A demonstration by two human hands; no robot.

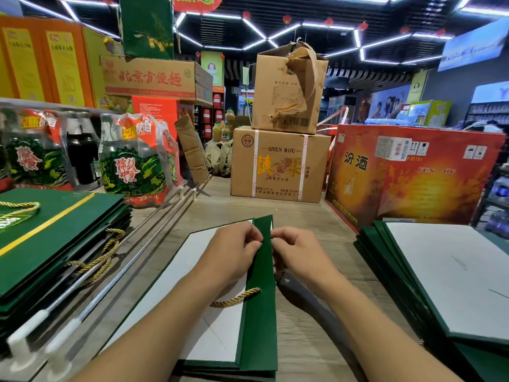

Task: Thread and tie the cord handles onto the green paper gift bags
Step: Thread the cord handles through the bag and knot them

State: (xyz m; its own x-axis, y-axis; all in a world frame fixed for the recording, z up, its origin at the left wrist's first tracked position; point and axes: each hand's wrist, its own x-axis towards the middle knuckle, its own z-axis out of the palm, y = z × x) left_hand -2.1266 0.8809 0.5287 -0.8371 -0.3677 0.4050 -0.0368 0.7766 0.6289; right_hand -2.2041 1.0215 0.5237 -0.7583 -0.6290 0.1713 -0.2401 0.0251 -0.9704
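- Flat green paper gift bag (260, 334) lies on wooden table (303, 340) btw the forearms, white inside face up.
- L hand (234, 252) & R hand (297, 250) both pinch its folded top strip at far end; cord end possibly in R fingers, too small to tell.
- Twisted gold cord (237, 299) pokes thru strip's nearer hole.
- Corded green bag stack (55, 230) left, cordless green bag stack (407, 285) right.

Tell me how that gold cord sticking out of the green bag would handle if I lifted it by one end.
Probably floppy: the gold cord lies in a loose curve across the green bag. Likely light, and its twisted surface should grip fingers rather than slip.
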